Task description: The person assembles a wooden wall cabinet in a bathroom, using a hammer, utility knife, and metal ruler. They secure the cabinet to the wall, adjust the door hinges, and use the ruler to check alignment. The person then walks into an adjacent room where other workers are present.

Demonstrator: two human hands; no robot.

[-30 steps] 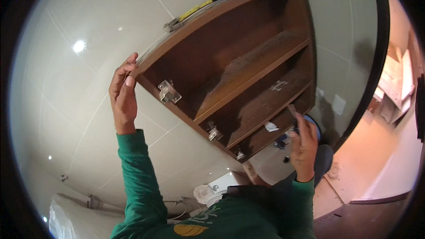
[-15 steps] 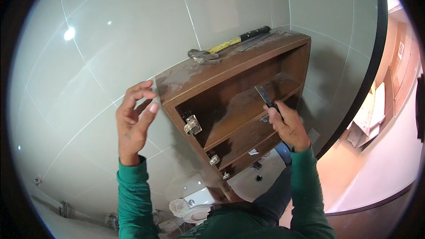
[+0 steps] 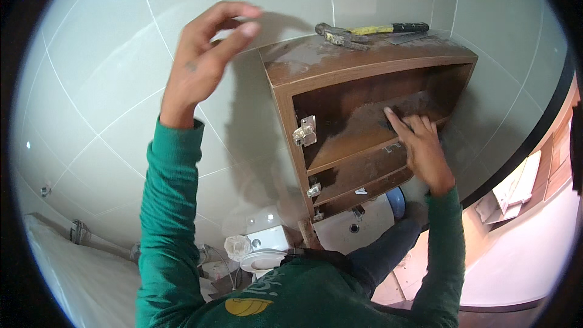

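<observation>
My left hand [image 3: 209, 54] is raised against the tiled wall, left of a brown wooden cabinet [image 3: 376, 64]. Its fingers are bent, with a gap to the thumb and nothing held. My right hand [image 3: 422, 146] reaches into the upper compartment, low over its dusty shelf [image 3: 358, 130]. Under its straight thumb a dark part of a black-handled blade [image 3: 387, 124] shows between thumb and fingers; the rest is hidden. A claw hammer [image 3: 370, 30] with a yellow and black handle lies on the dusty cabinet top, beside a flat metal blade [image 3: 410, 37].
Metal hinges [image 3: 305, 132] stick out along the cabinet's left edge. Below are a white sink [image 3: 358, 225], a blue round container [image 3: 396, 202] and a toilet [image 3: 267, 249]. A dark-framed doorway edge [image 3: 516, 161] curves along the right.
My left hand has risen along the wall. My right hand has moved deeper into the compartment, and the blade, plainly visible before, is now mostly covered. The view has shifted.
</observation>
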